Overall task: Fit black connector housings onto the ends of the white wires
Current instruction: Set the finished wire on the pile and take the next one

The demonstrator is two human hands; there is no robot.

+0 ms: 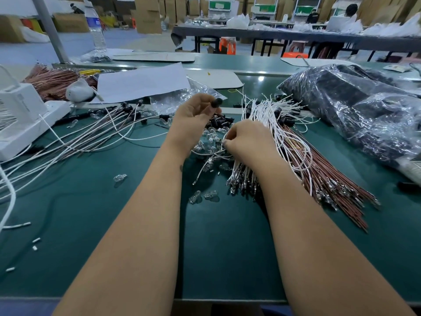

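- Black connector housing (216, 102): a single one is pinched between the fingertips of the left hand (193, 115), held up just above centre frame, with no wire in it yet as far as can be seen.
- The right hand (247, 139) is curled closed over the near edge of the bundle of white wires (273, 124), fingertips pinching what looks like one wire out of the tangle; which strand exactly is too fine to tell.
- A loose heap of more housings (219, 123) lies on the green desk (216, 247) between the two hands, with small clear bulbs (205, 144) scattered around and below it.
- Left of centre, a fan of white wires with dark housings on their far ends (127, 108) looks like the finished pile.
- The unfitted bundle to the right of centre, lying on brown wires (330, 179), seems larger than the finished lot, so the job appears well short of halfway.
- A bulging clear bag of black parts (353, 106) at upper right suggests plenty of stock remains.
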